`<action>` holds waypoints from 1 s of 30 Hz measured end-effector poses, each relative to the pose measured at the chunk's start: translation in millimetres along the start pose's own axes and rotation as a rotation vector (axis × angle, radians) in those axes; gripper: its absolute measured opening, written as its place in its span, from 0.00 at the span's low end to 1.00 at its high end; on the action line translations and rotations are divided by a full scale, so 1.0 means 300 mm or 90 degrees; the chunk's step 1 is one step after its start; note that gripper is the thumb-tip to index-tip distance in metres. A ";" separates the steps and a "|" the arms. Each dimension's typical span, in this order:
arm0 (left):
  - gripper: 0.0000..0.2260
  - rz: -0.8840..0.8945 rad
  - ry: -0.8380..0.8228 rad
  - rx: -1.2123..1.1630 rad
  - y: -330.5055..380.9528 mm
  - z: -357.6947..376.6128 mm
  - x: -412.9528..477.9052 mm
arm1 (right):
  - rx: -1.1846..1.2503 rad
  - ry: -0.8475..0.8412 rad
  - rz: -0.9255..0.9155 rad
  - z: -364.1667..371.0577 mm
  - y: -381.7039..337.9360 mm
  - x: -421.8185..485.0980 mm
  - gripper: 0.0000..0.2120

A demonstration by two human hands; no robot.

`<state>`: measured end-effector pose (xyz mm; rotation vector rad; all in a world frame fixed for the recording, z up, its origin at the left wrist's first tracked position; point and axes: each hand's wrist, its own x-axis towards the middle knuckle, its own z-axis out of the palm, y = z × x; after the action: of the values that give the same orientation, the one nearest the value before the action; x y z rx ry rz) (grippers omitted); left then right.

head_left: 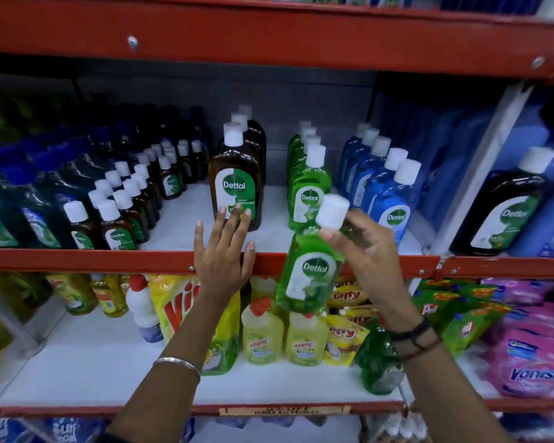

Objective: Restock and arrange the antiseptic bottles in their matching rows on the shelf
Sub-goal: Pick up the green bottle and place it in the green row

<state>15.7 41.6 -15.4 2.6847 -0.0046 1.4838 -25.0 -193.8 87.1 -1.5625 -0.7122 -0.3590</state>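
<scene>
In front of the red shelf edge [109,260], just below the green row [307,174], I see the green Dettol bottle [311,270] hanging upright, slightly tilted. My right hand [365,251] grips it by the neck, fingers closed around it just under the white cap [332,211]. My left hand [224,251] is open and flat, fingers spread, fingertips touching the front brown bottle [235,183] in the row to the left. To the right stands the blue row [384,193]; far left, small brown bottles [125,212] crowd the shelf.
</scene>
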 end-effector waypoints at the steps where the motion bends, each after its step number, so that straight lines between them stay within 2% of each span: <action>1: 0.23 -0.001 -0.002 -0.001 0.001 -0.002 -0.001 | 0.011 0.017 -0.019 -0.012 -0.023 0.039 0.13; 4: 0.23 0.000 -0.006 0.001 0.003 -0.007 0.000 | 0.030 0.073 -0.051 -0.031 -0.051 0.152 0.11; 8: 0.22 -0.001 0.001 0.003 0.003 -0.003 -0.001 | -0.025 0.113 -0.043 -0.031 0.004 0.266 0.14; 13: 0.22 0.011 0.018 0.011 -0.004 0.005 -0.002 | -0.128 0.080 -0.018 -0.007 0.114 0.294 0.17; 24: 0.22 0.014 0.047 0.014 -0.003 0.016 0.001 | -0.148 0.045 0.006 -0.009 0.206 0.283 0.20; 30: 0.22 0.006 0.022 0.007 0.001 0.006 0.003 | -0.222 0.050 -0.012 -0.019 0.201 0.277 0.25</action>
<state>17.9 41.1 -15.5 2.6707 -0.0081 1.5382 76.8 -180.0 91.9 -1.8582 -0.6264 -0.5802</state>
